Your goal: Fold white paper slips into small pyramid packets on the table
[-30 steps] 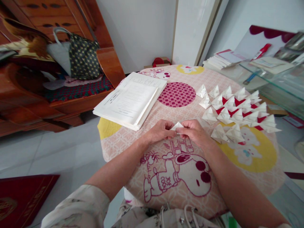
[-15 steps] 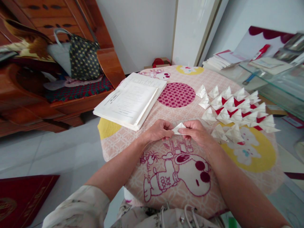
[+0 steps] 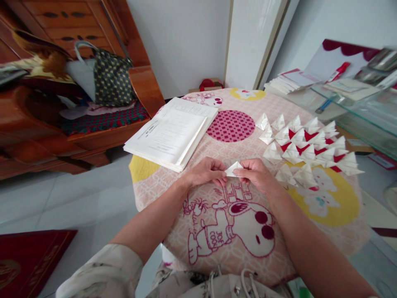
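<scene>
Between my two hands is a small folded paper triangle (image 3: pixel 232 169), white, with its point facing away from me. My left hand (image 3: pixel 209 170) pinches its left corner between thumb and fingers. On the other side my right hand (image 3: pixel 252 171) grips the right part, the thumb lying over the front face. Both hands are just above the pink patterned tablecloth (image 3: pixel 173 198). To the right stand rows of folded paper pieces (image 3: pixel 307 153) with upright points, some showing red between them. Left of my hands lies a stack of printed paper sheets (image 3: pixel 170 132).
A glass shelf (image 3: pixel 356 103) with a red marker (image 3: pixel 341 71) and papers borders the table's right side. Beyond the table's left edge is a wooden bench (image 3: pixel 118 124) with a dark patterned bag (image 3: pixel 112 78). A red folder-like board (image 3: pixel 34 260) lies low at the left.
The view has shifted very slightly. Both hands keep hold of the paper triangle in nearly the same place, with only a slight movement of the left fingers.
</scene>
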Motion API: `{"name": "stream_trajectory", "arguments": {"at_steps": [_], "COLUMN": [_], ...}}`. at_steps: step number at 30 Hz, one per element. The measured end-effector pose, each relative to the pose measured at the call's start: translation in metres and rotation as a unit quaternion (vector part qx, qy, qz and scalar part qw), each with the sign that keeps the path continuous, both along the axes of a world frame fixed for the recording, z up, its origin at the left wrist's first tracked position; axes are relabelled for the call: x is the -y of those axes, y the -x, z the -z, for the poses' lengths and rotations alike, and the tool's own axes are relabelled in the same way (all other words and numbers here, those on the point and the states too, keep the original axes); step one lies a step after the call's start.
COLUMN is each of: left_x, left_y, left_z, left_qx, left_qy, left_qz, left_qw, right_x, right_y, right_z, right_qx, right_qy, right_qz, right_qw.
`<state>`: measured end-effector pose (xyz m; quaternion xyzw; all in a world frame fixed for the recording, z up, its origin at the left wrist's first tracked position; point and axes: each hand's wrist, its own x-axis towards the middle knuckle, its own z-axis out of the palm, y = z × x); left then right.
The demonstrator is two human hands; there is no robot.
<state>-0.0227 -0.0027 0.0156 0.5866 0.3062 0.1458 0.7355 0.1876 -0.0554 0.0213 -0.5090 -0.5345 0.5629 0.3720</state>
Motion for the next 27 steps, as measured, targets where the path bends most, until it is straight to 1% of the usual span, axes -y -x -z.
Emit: {"name": "stream_trajectory", "arguments": {"at_steps": [4, 6, 9, 17, 22, 24, 27], "left_x": [0.001, 0.001, 0.001, 0.003, 0.002, 0.002, 0.002], "left_y": [-0.006, -0.007, -0.009, -0.012, -0.011, -0.011, -0.011], "left_z": [0.006, 0.008, 0.009, 0.005, 0.004, 0.004, 0.003], "left_qx": [-0.014, -0.015, -0.011, -0.029, -0.034, -0.032, -0.02], "left_qy": [-0.054, -0.082, -0.102, -0.118, -0.138, -0.135, -0.11], "left_qz": [-0.001, -0.016, -0.037, -0.08, -0.096, -0.098, -0.108], "left_qw": [0.998, 0.996, 0.994, 0.989, 0.985, 0.985, 0.988], "right_x": [-0.001, -0.002, -0.002, -0.009, -0.008, -0.007, -0.004], "right_y": [0.003, 0.003, 0.001, -0.003, -0.001, 0.0, 0.001], "right_z": [0.002, 0.002, 0.002, 0.014, 0.014, 0.014, 0.013], "right_qx": [0.01, 0.011, 0.021, 0.037, 0.044, 0.049, 0.048], "right_qy": [-0.008, 0.001, 0.01, -0.032, -0.066, -0.072, -0.075], "right_qz": [-0.011, -0.026, -0.041, -0.004, 0.018, 0.03, 0.031], "right_qw": [1.0, 1.0, 0.999, 0.999, 0.997, 0.996, 0.995]}}
